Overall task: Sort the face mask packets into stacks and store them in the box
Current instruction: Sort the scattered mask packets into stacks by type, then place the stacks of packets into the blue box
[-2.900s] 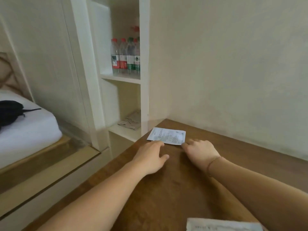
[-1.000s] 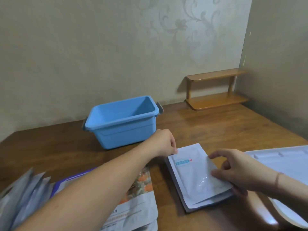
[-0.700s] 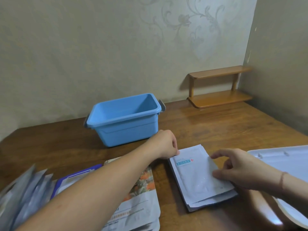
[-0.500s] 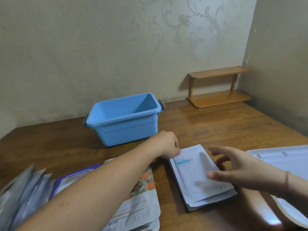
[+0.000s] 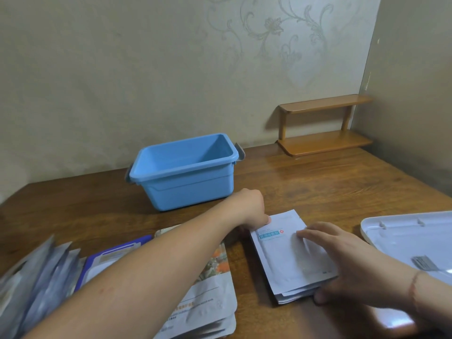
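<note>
On the counter point(image 5: 318, 192), the white packet stack point(image 5: 291, 255) is pressed flat by the right hand point(image 5: 347, 260) with straight fingers point(image 5: 310, 234), thumb at its near edge. Its far corner is touched by the left hand point(image 5: 252, 206), fingers curled; whether anything is pinched cannot be told. Edges should be squared before the stack is lifted into the blue box point(image 5: 186, 172).

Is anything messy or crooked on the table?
Yes. The silvery packets at the left edge lie fanned out and blurred, not stacked. The white packet stack between both hands has uneven lower edges. The blue plastic box looks fine.
</note>
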